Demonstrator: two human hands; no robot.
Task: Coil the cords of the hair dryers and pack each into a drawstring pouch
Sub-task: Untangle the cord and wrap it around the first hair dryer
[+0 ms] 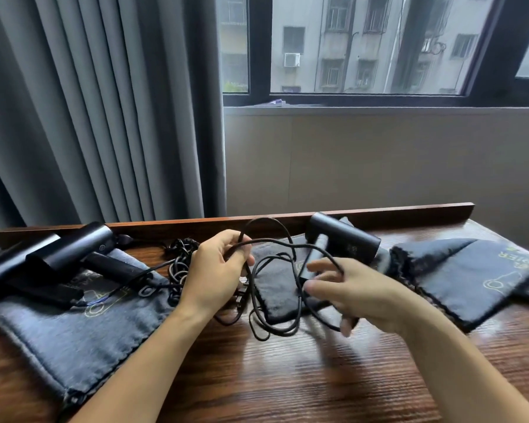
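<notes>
A dark hair dryer [344, 239] lies at the table's back, right of centre, on a dark pouch [275, 285]. Its black cord [275, 326] hangs in loose loops between my hands. My left hand [217, 270] grips a bunch of cord loops at the top. My right hand [358, 291] is blurred, with its fingers spread and the cord running across them; its little finger curls round a strand near the table. Two more dark hair dryers [74, 251] lie at the left on a grey drawstring pouch [74, 331], with a tangled cord [179, 264] beside them.
Another dark pouch [471, 276] with a yellow print lies at the right. The wooden table [287, 377] has a raised back rail [379, 213]. A grey curtain [104, 117] hangs behind at the left, and a window sits above the wall.
</notes>
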